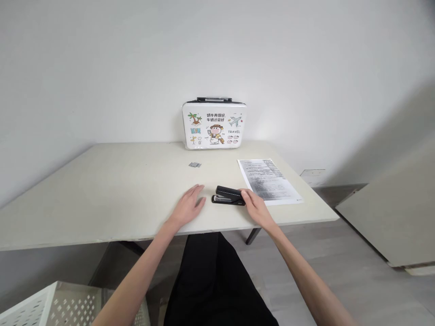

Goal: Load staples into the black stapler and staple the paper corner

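A black stapler [228,194] lies on its base near the front of the table, its nose pointing left and its top arm raised a little. My right hand [254,206] grips its rear end, thumb and fingers around it. To the left of the stapler, my left hand [188,206] rests on the tabletop, fingers stretched out and holding nothing. Beyond the left hand lie several small grey staple strips [195,165]. A printed sheet of paper [268,181] lies to the right, just past my right hand.
A white case [215,126] with cartoon prints stands against the wall at the back of the pale table [112,190]. A white perforated basket [68,301] is below at the lower left. At the right, a large pale panel [394,213] stands beside the table.
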Available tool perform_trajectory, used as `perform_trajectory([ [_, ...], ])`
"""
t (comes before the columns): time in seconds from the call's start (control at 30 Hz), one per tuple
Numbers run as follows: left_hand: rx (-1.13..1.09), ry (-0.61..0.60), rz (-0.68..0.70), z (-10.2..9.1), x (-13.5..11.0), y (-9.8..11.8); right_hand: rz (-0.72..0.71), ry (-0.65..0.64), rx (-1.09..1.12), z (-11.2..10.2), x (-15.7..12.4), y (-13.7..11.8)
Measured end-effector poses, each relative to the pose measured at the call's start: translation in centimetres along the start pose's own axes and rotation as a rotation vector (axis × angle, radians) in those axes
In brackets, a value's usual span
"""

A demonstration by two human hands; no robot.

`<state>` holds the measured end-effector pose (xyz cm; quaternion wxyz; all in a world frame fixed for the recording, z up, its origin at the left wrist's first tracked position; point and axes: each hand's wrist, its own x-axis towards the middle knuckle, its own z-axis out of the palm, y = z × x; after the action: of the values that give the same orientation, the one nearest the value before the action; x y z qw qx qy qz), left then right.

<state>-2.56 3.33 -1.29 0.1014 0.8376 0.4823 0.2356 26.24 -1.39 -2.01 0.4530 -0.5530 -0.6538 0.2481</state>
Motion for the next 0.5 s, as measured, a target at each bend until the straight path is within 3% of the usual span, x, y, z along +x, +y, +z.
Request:
perform_trajectory([
  [0.3,-0.145,0.092,-0.067,-0.6,0.2,0.4,0.022,0.054,0.046,0.3,0.6,0.7],
  [0.5,-0.266,0.282,-0.189,-0.9,0.4,0.0,0.015,0.047,0.053,0.1,0.7,1.0],
])
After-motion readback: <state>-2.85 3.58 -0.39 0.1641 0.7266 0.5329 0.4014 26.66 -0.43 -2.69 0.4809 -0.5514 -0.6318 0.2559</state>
